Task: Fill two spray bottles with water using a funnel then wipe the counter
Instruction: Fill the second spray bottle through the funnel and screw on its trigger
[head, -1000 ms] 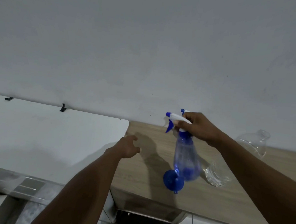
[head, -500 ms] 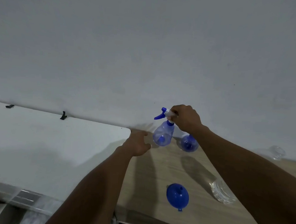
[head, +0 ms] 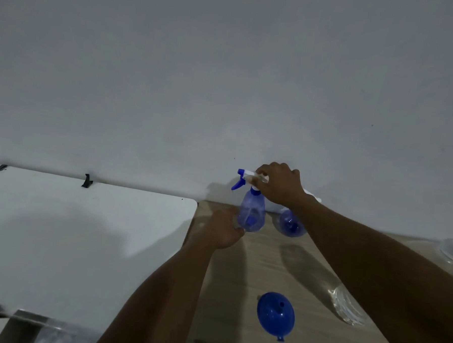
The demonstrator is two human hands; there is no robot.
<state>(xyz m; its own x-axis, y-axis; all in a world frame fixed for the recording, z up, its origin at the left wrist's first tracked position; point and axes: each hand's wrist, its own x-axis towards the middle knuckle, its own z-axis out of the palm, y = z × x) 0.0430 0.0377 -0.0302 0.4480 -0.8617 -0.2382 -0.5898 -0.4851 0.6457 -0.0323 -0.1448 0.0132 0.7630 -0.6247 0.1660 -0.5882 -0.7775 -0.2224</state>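
Wooden counter [head: 240, 290] is butted against the wall. Front spray bottle [head: 252, 212] is stood upright at its back edge, long axis vertical, nozzle pointed left; head is gripped by right hand [head: 279, 184], base steadied by left hand [head: 225, 231]. 2nd spray bottle [head: 291, 224] is half hidden behind the right wrist. Funnel [head: 275, 317] is laid mouth-down near the front. No labels readable.

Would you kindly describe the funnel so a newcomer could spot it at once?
Start at the wooden counter against the grey wall. The funnel lies alone near its front edge, away from both hands. Unlike the clear-bodied spray bottles at the back, it is solid blue, round and bowl-shaped.
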